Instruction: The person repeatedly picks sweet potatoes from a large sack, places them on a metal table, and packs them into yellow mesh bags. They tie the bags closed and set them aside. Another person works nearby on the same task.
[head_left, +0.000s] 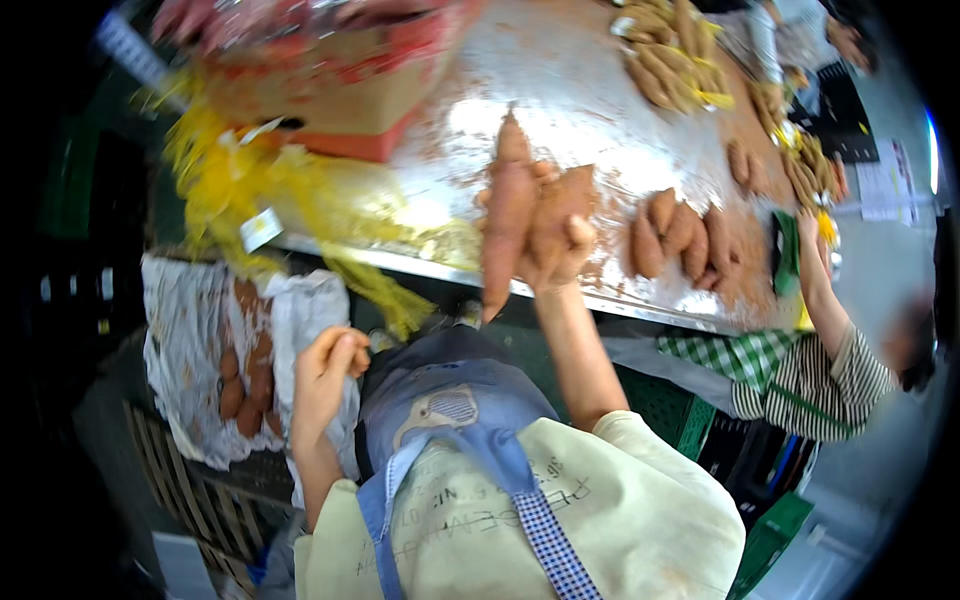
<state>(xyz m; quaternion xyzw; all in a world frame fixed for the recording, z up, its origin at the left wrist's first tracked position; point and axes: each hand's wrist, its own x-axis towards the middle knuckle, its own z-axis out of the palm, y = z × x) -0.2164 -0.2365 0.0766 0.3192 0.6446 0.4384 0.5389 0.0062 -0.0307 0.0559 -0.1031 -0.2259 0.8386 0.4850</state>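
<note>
My right hand (564, 255) grips two sweet potatoes over the front edge of the metal table (600, 127). One is a long, pointed sweet potato (510, 210); the other is a broader sweet potato (564, 199) against the palm. My left hand (328, 371) is lower down, fingers curled in, with nothing visible in it. Beside it is a paper-lined box (176, 337) holding several loose sweet potatoes (251, 401). Right of my right hand, a group of sweet potatoes (682, 236) lies on the soil-dusted tabletop.
Yellow net bags (217, 180) hang over the table's left edge beside a cardboard box (322, 90). Filled net bags (667, 60) lie at the far side. A co-worker in a striped top (814, 382) reaches in at right; another person (802, 34) stands beyond. Green crates (772, 536) are low right.
</note>
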